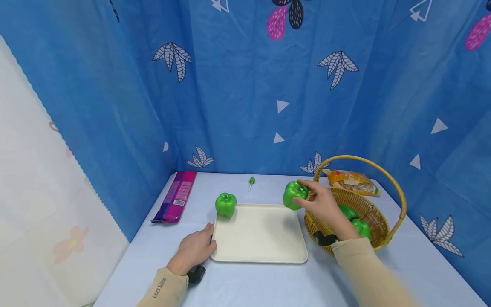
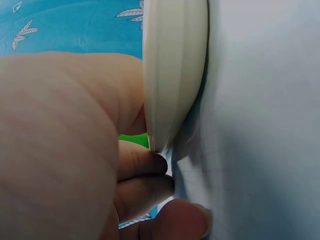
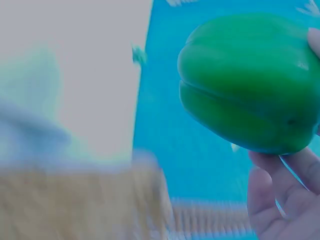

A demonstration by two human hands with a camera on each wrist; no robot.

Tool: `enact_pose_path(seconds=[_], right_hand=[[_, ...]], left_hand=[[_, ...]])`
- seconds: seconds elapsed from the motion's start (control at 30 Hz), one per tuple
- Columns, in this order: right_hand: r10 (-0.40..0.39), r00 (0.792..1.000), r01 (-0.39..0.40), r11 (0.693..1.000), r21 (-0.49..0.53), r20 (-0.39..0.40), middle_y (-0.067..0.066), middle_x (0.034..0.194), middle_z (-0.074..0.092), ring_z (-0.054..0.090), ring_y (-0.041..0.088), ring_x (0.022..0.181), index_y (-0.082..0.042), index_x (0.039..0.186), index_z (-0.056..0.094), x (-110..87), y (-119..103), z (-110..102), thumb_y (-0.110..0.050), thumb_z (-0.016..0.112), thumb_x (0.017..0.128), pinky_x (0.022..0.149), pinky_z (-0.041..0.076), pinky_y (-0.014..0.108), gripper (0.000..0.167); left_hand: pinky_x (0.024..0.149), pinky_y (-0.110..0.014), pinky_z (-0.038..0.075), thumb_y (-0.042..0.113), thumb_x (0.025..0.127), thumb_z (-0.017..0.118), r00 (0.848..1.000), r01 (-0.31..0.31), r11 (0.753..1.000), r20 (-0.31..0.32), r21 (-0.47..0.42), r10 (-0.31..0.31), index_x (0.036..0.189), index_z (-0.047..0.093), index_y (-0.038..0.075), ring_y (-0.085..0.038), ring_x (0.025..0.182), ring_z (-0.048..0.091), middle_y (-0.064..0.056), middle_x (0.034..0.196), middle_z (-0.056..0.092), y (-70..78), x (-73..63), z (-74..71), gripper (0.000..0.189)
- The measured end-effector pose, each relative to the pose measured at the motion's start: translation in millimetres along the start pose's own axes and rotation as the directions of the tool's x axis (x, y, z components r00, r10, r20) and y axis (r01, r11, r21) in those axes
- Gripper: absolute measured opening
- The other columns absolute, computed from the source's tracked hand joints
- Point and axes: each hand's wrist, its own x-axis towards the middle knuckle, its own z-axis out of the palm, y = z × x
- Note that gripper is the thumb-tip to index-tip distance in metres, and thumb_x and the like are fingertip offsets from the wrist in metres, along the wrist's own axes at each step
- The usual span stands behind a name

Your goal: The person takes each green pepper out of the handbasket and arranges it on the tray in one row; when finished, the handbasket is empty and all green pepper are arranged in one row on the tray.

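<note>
My right hand (image 1: pixel 324 204) holds a green bell pepper (image 1: pixel 294 195) above the tray's back right corner, beside the basket. Thumb and fingers lie round this pepper (image 3: pixel 250 85) in the right wrist view. Another green bell pepper (image 1: pixel 226 205) sits at the back left corner of the cream tray (image 1: pixel 261 238). At the tray's left edge, my left hand (image 1: pixel 194 248) grips the rim. The left wrist view shows the thumb over the tray wall (image 2: pixel 172 65), with fingers (image 2: pixel 142 162) close by its outer side.
A yellow wicker basket (image 1: pixel 374 213) with a tall handle stands at right, green peppers (image 1: pixel 360 228) inside. Behind it lies an orange food packet (image 1: pixel 353 182). A green lollipop (image 1: pixel 252 181) lies behind the tray, a pink and purple packet (image 1: pixel 178 196) at left. Blue curtain encloses the table.
</note>
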Motion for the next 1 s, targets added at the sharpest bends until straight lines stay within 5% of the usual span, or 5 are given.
enact_pose_path(seconds=[0.5, 1.0], right_hand=[[-0.112, 0.98, 0.098, 0.991, 0.092, 0.166, 0.01, 0.143, 0.061, 0.063, 0.029, 0.123, -0.013, 0.146, 0.058, 36.0, -34.5, 124.6, -0.027, 0.083, 0.088, 0.092, 0.058, 0.046, 0.064], [-0.072, 0.97, 0.05, 0.994, 0.102, 0.231, 0.01, 0.149, 0.057, 0.058, 0.032, 0.133, -0.012, 0.148, 0.056, 46.4, -40.3, 139.3, -0.027, 0.082, 0.089, 0.101, 0.054, 0.05, 0.066]], left_hand=[[0.085, -0.051, 0.058, 0.028, 0.094, 0.06, 1.0, 0.0, 1.0, -0.003, -0.008, 0.0, 0.146, 0.054, -0.002, -0.04, 0.117, 0.068, -0.021, 0.149, 0.056, 0.1, -0.5, 1.1, 0.061], [0.083, -0.051, 0.058, 0.027, 0.093, 0.06, 1.0, -0.005, 1.0, -0.007, -0.01, 0.005, 0.146, 0.055, -0.002, -0.04, 0.113, 0.07, -0.021, 0.149, 0.056, 0.9, 0.6, -0.2, 0.061]])
